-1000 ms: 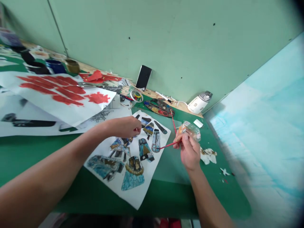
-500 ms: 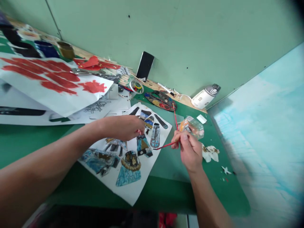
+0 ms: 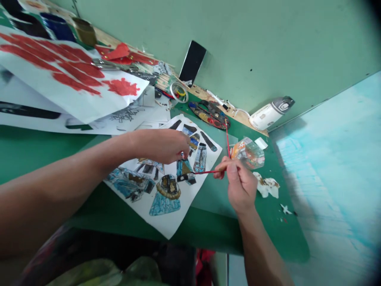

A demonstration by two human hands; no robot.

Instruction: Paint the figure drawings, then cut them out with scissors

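My right hand (image 3: pixel 241 183) grips two slim red paintbrushes. One paintbrush (image 3: pixel 205 172) points left, its dark tip at a painted blue-and-brown figure (image 3: pixel 185 167). The other paintbrush (image 3: pixel 228 139) points up, its tip by the paint palette (image 3: pixel 210 114). My left hand (image 3: pixel 169 146) rests over the upper part of a white sheet of paper (image 3: pixel 169 224), fingers curled together; what they hold, if anything, is hidden. Several blue, brown and black shapes are painted on the sheet, among them a skirt-like figure (image 3: pixel 166 196). The hand covers some of them.
A clear plastic piece (image 3: pixel 250 153) with orange paint and a stained tissue (image 3: pixel 267 185) lie to the right. At the back are a phone (image 3: pixel 193 63), a white bottle (image 3: pixel 270 114), a tape roll (image 3: pixel 179 92) and paint jars (image 3: pixel 85 31). Red-painted paper (image 3: pixel 77 105) lies left.
The view has shifted, so the phone and wall stand larger and higher. The left-pointing brush tip has moved from the sheet's right part onto the figure's dark lower part. My left hand stays over the sheet.
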